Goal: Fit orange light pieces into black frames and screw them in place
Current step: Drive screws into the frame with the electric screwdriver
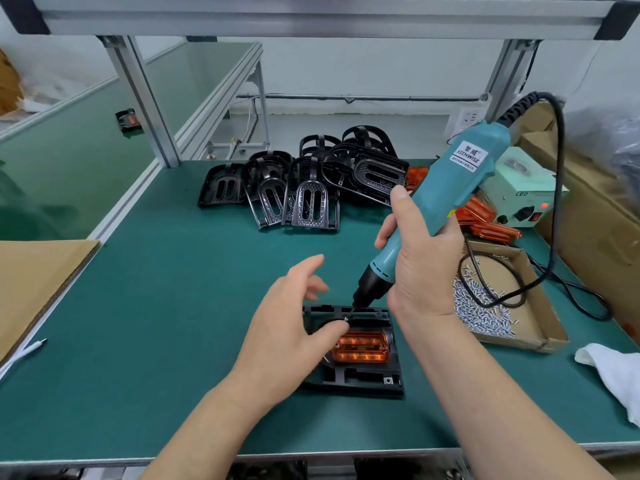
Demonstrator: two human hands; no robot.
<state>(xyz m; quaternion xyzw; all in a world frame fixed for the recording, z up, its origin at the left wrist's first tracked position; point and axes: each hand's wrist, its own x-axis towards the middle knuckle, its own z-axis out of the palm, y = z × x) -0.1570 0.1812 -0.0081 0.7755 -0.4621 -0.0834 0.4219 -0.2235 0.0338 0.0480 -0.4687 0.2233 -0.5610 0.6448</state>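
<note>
A black frame (pixel 360 375) lies flat on the green mat near the front edge, with an orange light piece (pixel 360 348) seated in its middle. My right hand (pixel 420 268) grips a teal electric screwdriver (pixel 443 192), tilted so that its bit points down at the frame's far left corner. A small screw (pixel 346 319) sits at the bit's tip. My left hand (pixel 294 327) rests over the frame's left side, its thumb tip right by the screw and its other fingers spread loosely above the mat. Whether the thumb touches the screw is unclear.
A heap of black frames (pixel 304 181) lies at the back of the mat. Loose orange light pieces (pixel 485 220) lie beside a power supply box (pixel 523 195) at right. A cardboard tray of screws (pixel 502 306) holds the screwdriver's cable. A white cloth (pixel 613 372) lies at right, cardboard (pixel 38 275) at left.
</note>
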